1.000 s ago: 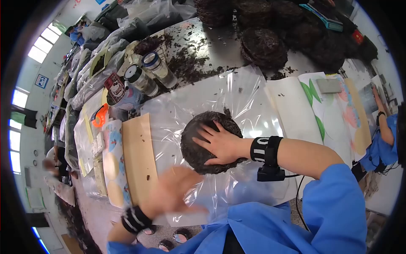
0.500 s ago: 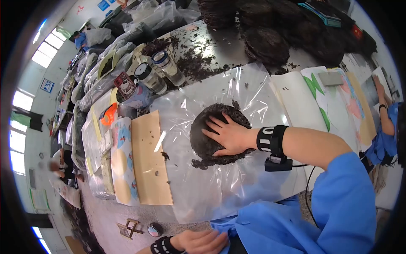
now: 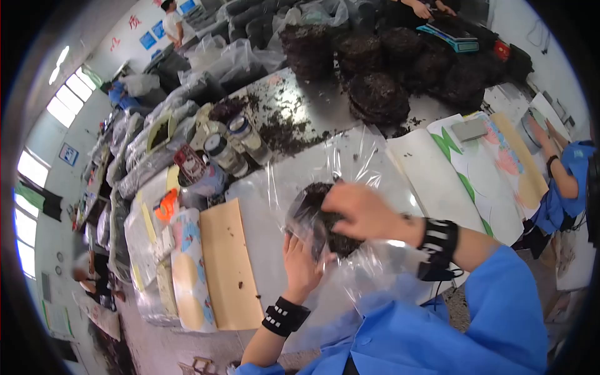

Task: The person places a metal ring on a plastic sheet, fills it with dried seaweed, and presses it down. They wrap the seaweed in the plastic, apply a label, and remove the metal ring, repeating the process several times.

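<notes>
Head view: film [image 3: 307, 226] now laps the dark cake's [image 3: 342, 245] left, covering seemingly begun; left hand [image 3: 301, 266] fingers extended; right hand [image 3: 367, 211] half-curled; grips unclear.

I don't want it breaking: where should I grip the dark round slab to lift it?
Probably low on opposite edges, the left hand from the left and the right hand from the right: the dark slab is round, lies flat and shows no handle. Clear film covers its left part, so that side would be gripped through it.
</notes>
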